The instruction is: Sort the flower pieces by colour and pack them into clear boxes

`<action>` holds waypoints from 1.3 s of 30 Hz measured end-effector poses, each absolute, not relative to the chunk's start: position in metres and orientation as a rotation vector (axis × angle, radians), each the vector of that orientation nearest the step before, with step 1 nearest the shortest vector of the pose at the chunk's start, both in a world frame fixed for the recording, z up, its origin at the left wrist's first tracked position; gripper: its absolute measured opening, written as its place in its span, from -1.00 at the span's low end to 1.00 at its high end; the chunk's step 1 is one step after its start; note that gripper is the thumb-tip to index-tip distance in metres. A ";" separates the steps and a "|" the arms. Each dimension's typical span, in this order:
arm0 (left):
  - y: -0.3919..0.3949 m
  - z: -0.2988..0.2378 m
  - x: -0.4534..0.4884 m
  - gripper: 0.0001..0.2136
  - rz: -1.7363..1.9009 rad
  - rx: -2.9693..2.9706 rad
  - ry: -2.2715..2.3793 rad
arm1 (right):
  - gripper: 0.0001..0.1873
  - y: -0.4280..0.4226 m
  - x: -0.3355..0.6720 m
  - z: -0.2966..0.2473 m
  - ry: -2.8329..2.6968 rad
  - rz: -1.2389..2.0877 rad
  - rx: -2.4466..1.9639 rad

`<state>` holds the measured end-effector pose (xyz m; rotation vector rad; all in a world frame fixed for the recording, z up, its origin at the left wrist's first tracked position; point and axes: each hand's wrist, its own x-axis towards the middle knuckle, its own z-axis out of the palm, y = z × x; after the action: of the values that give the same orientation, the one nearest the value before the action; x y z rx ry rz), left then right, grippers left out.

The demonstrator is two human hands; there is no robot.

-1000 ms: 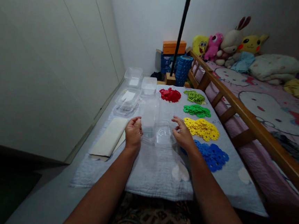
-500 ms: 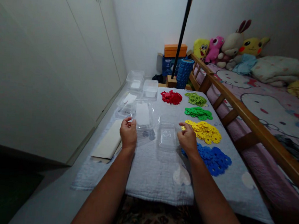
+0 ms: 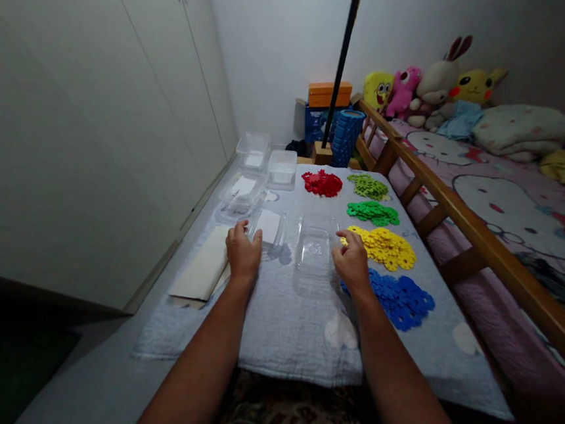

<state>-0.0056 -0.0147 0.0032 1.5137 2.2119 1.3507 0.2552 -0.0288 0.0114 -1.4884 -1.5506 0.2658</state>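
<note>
My left hand point(image 3: 243, 251) is beside a clear plastic box point(image 3: 280, 238) with a white card in it. Its thumb and index finger are apart at the box's left edge, and the box rests on the cloth. In my right hand point(image 3: 351, 261) is the right rim of another clear plastic box point(image 3: 316, 248), pinched between thumb and curled fingers. That box has nothing in it. Yellow flower-shaped plastic discs point(image 3: 385, 247) lie just behind the right hand, and blue ones point(image 3: 403, 300) are partly hidden by the right wrist.
Red point(image 3: 322, 183), lime point(image 3: 370, 187) and green discs point(image 3: 373, 213) lie in separate piles. More clear boxes with white cards stand back left, including a near one point(image 3: 242, 192). A folded beige sheet point(image 3: 203, 264) lies left. A wooden bed rail point(image 3: 439, 232) borders the right side.
The box at my left hand has come down onto the cloth, and the left fingers have spread apart. The box at my right hand has shifted slightly.
</note>
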 end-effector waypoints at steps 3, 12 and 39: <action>-0.015 -0.002 -0.003 -0.58 1.302 1.649 2.195 | -0.57 -0.027 0.254 0.010 -1.561 0.247 -1.494; -0.023 -0.010 0.015 -0.51 1.075 1.858 2.175 | -0.71 -0.024 0.246 0.013 -1.502 0.287 -1.477; -0.057 0.008 0.044 -0.91 1.093 2.447 1.397 | -0.50 -0.124 0.389 -0.012 -1.480 -0.105 -2.115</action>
<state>0.0444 -0.0574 0.0079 2.4466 1.3970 1.0933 0.3894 -0.1242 -0.0116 -2.1147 -1.4797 -0.1049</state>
